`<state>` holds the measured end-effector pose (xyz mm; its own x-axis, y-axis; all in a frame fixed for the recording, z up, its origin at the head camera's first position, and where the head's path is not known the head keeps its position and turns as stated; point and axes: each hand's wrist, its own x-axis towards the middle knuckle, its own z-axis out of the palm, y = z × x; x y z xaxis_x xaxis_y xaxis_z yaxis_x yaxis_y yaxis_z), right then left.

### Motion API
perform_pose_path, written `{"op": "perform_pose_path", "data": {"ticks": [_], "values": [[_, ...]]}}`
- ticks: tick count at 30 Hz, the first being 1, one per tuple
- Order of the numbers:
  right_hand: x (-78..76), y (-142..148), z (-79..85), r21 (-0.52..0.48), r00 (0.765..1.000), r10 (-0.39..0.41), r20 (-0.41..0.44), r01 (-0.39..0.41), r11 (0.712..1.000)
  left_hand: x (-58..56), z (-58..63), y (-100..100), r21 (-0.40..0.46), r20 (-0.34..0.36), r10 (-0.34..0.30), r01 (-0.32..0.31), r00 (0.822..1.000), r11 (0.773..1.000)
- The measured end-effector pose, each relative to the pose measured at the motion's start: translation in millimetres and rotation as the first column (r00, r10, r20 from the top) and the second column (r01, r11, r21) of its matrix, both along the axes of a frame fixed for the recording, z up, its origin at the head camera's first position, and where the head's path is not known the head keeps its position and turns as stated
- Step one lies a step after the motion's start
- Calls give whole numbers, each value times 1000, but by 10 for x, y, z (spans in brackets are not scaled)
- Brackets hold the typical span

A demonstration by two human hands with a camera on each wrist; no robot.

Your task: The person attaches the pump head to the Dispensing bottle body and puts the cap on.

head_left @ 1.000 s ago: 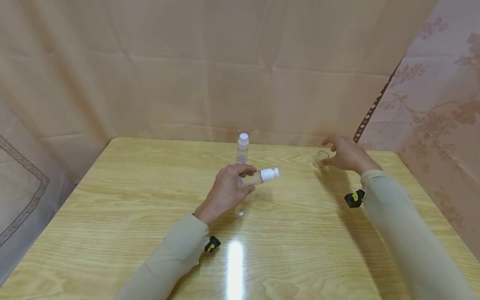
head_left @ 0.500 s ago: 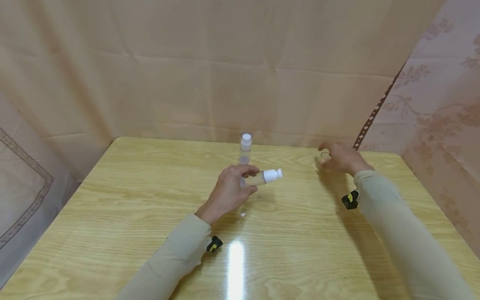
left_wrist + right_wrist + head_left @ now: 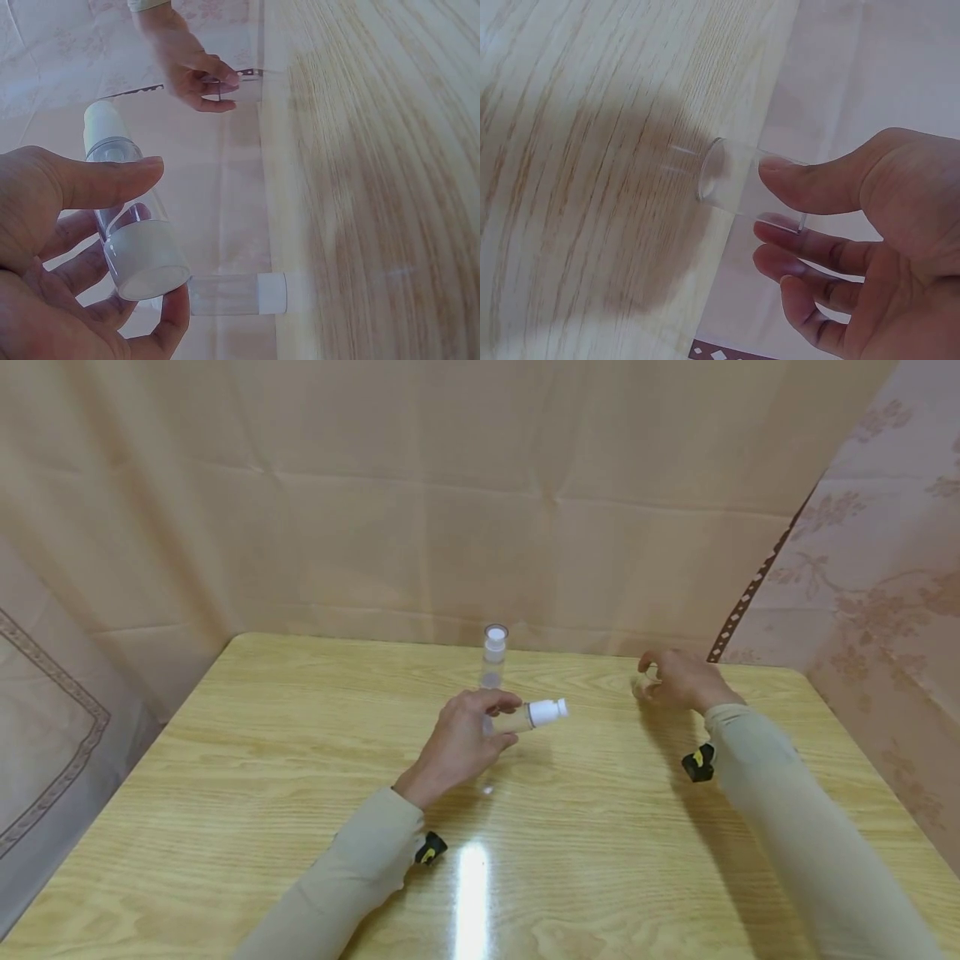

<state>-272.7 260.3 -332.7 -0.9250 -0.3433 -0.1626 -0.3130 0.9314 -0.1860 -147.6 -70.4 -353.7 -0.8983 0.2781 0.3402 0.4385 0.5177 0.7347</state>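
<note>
My left hand (image 3: pixel 457 739) grips a small clear pump bottle (image 3: pixel 546 711) above the middle of the table, tilted with its white pump head toward the right. In the left wrist view the thumb lies across its clear body, and its white base (image 3: pixel 148 259) faces the camera. At the table's back right, my right hand (image 3: pixel 682 681) pinches a clear cylindrical cap (image 3: pixel 739 176) between thumb and index finger near its upper end. The cap's lower rim is right at the tabletop. The other fingers of that hand are bent beside it.
A second pump bottle (image 3: pixel 492 667), with a clear cap over its white top, stands upright near the table's back edge, just behind my left hand. The wooden table (image 3: pixel 300 760) meets a beige curtain (image 3: pixel 375 543) behind and a floral cloth (image 3: pixel 885 585) on the right.
The right hand has moved slightly left and closed its thumb and finger on the clear cap. The left hand keeps holding its bottle in nearly the same pose.
</note>
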Motion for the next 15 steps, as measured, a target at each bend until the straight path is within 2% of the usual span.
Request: {"op": "perform_pose_path", "data": {"ticks": [9,15], "values": [[49,7,108,-39,1000,3,-28,-4,999,2,-5,16,4,1,1,-1,1000,1000],[105,-5,254,-29,998,30,-48,-32,999,9,-3,23,-11,-9,9,-9,1000,1000]]}}
